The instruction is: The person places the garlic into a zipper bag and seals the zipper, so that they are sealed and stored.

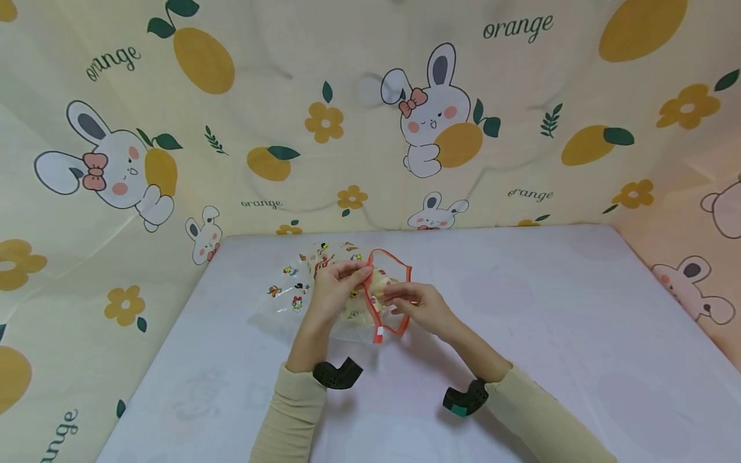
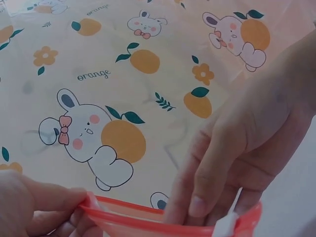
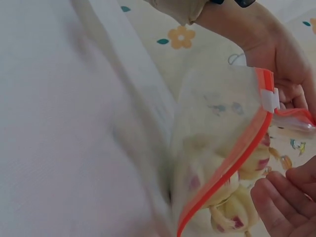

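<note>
A clear zip bag (image 1: 298,315) with small cartoon prints and an orange-red zip edge lies on the table, its mouth spread apart. My left hand (image 1: 336,286) pinches the zip edge at the far side. In the left wrist view that hand (image 2: 37,207) grips one corner of the edge. My right hand (image 1: 425,308) reaches into the mouth with fingers extended and nothing visible in them. The right wrist view shows several pale yellow, rounded stuffed-looking pieces (image 3: 237,212) with dark red patches inside the bag. A white zip slider (image 3: 269,100) sits on the edge.
The white table (image 1: 521,347) extends around the bag. A cream cloth (image 1: 359,58) printed with rabbits and oranges stands behind and along both sides. Each wrist carries a black camera mount (image 1: 338,374).
</note>
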Demonstrator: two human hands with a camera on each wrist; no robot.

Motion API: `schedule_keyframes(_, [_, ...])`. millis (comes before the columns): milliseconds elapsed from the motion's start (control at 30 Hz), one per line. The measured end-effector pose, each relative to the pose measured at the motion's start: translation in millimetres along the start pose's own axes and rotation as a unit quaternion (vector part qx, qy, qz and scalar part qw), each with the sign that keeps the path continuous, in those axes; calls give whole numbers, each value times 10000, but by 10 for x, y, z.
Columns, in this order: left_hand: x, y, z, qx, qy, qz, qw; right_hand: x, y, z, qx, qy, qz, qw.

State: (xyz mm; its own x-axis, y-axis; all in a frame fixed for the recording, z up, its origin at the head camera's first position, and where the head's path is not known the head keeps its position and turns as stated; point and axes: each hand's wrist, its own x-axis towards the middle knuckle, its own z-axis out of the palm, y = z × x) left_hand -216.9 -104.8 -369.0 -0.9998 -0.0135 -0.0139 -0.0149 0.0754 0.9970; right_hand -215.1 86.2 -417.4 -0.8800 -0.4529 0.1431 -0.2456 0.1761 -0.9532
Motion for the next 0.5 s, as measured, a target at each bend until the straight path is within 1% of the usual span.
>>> schedule_keyframes(100, [2,-4,-7,30,-22,-84,10000,-39,9,-30,-75,139,77,9998])
schedule_keyframes(200, [-8,-20,0,127,-96,-139,9998,-99,29,-64,-16,211,230,9995])
schedule_keyframes(500, [-34,-146,28,413,-394,-107,9983,-293,94,-116,173,146,631,9978])
